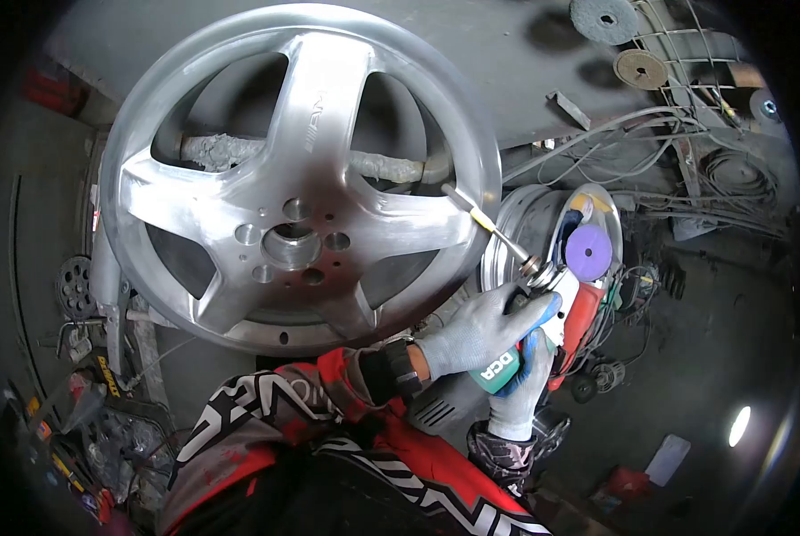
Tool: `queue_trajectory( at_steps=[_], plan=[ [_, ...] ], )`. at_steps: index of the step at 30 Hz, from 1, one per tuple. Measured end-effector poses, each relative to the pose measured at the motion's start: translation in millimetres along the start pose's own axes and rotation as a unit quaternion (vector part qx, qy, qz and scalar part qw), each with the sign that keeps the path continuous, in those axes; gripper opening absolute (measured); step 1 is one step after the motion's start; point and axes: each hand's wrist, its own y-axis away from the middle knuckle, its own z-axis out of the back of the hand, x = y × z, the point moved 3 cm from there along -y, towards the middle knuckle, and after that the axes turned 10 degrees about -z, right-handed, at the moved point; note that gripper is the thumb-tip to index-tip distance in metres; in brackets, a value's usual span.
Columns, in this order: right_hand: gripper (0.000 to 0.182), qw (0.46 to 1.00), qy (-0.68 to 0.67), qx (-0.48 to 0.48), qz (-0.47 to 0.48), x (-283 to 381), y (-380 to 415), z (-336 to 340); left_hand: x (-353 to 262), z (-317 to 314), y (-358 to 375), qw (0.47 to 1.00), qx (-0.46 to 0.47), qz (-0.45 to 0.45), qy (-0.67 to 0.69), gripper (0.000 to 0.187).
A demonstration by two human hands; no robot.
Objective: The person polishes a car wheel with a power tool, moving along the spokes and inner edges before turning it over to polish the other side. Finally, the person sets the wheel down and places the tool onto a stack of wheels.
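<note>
A bare silver alloy wheel (319, 170) with five broad spokes fills the upper left. My left hand (485, 330), in a grey glove with blue fingertips, wraps the front of a green DCA power grinder (498, 368). Lower down on the same body, my right hand (523, 384) is closed around it, also gloved. From the grinder's nose a thin shaft (510, 243) runs up and left. Its narrow tip overlaps the outer end of the right-hand spoke, near the rim.
Right of the wheel, another rim (511, 223) lies with a purple disc (587, 253) and a red power tool (582, 323) at it. Abrasive wheels (603, 20) hang on a wire rack above coiled cables (737, 171). Cluttered tools (105, 438) lie lower left.
</note>
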Motion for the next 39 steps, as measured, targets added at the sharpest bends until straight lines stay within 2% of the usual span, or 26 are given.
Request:
queue_trajectory(
  at_steps=[1, 3, 4, 6, 8, 10, 12, 13, 15, 16, 18, 21, 24, 25, 27, 28, 30, 31, 33, 34, 36, 39],
  plan=[
    [0.037, 1.0, -0.021, 0.006, -0.01, 1.8, -0.4, 0.7, 0.1, -0.5, -2.0, 1.0, 0.003, 0.0, 0.0, 0.039],
    [0.038, 0.999, -0.042, 0.011, -0.019, 3.0, -2.6, -1.6, 2.9, -0.8, -5.8, 0.994, -0.007, 0.073, 0.077, 0.036],
    [0.039, 0.998, -0.065, -0.001, -0.011, 3.8, -4.8, -4.4, 4.1, 0.0, -7.2, 0.994, -0.006, 0.073, 0.078, 0.036],
    [0.04, 0.996, -0.088, -0.014, -0.003, 2.7, -6.5, -3.2, 3.9, 1.1, -8.7, 0.998, 0.011, 0.012, 0.057, 0.035],
    [0.046, 0.995, -0.101, 0.019, -0.011, -0.9, -9.7, 1.4, 4.1, 2.1, -6.1, 0.998, 0.005, 0.0, 0.067, 0.035],
    [0.043, 0.996, -0.091, -0.008, -0.007, 2.0, -3.5, -8.5, 0.8, 5.3, -3.7, 0.997, -0.002, -0.012, 0.076, 0.036],
    [0.043, 0.996, -0.08, -0.035, -0.001, 2.5, 0.3, -9.9, 0.0, 6.1, -0.6, 0.986, 0.017, 0.076, 0.149, 0.035],
    [0.043, 0.997, -0.08, -0.019, -0.017, 1.3, 1.9, -7.0, 2.6, 4.9, 0.9, 0.986, 0.018, 0.076, 0.15, 0.035],
    [0.043, 0.996, -0.079, -0.004, -0.033, 2.5, 2.8, -4.8, -0.3, 5.2, 1.8, 0.998, 0.006, -0.049, 0.044, 0.035],
    [0.043, 0.994, -0.102, -0.006, -0.037, 5.5, 1.4, -4.8, -2.3, 4.7, -0.6, 0.998, 0.006, -0.049, 0.044, 0.035],
    [0.045, 0.991, -0.125, -0.009, -0.04, 6.8, 1.3, -6.1, -1.3, 3.7, -4.9, 0.987, 0.022, 0.065, 0.142, 0.035],
    [0.043, 0.992, -0.121, -0.012, -0.032, 5.9, 3.3, -7.3, -3.7, 5.7, -1.4, 0.996, 0.034, 0.036, 0.076, 0.036],
    [0.041, 0.987, -0.147, -0.029, -0.048, 3.5, 3.7, -9.2, -0.8, 5.2, 1.1, 0.997, 0.023, 0.016, 0.069, 0.035],
    [0.039, 0.993, -0.107, -0.022, -0.04, 5.7, 3.9, -8.7, -1.3, 5.4, -0.3, 0.997, 0.024, 0.016, 0.069, 0.035],
    [0.039, 0.997, -0.068, -0.017, -0.031, 5.9, 4.8, -10.4, 0.5, 3.3, -3.2, 0.985, 0.036, 0.098, 0.141, 0.035],
    [0.037, 0.997, -0.071, -0.032, -0.014, 5.4, 4.3, -11.3, 0.5, 3.4, -2.9, 0.984, 0.038, 0.098, 0.141, 0.035],
    [0.036, 0.996, -0.075, -0.048, 0.002, 5.7, 4.6, -11.0, -2.2, 5.7, -1.3, 0.998, 0.052, 0.03, 0.022, 0.036],
    [0.035, 0.996, -0.081, -0.035, -0.019, 5.4, 5.3, -11.0, 3.1, 4.0, 2.2, 0.998, 0.054, 0.032, 0.021, 0.036],
    [0.035, 0.995, -0.086, -0.021, -0.041, 6.2, 6.8, -13.9, 1.4, 5.6, 5.1, 0.989, 0.034, -0.122, -0.073, 0.037],
    [0.034, 0.997, -0.067, -0.037, -0.03, 7.4, 8.6, -16.7, -2.0, 6.9, 5.4, 0.989, 0.034, -0.122, -0.074, 0.037],
    [0.034, 0.997, -0.052, -0.055, -0.019, 7.0, 9.9, -16.9, -2.2, 10.3, 7.3, 0.998, 0.036, 0.053, 0.001, 0.035],
    [0.034, 0.999, -0.014, -0.013, -0.042, 11.0, 8.3, -16.7, 4.9, 4.0, 7.7, 0.997, 0.014, 0.053, 0.052, 0.035]
  ],
)
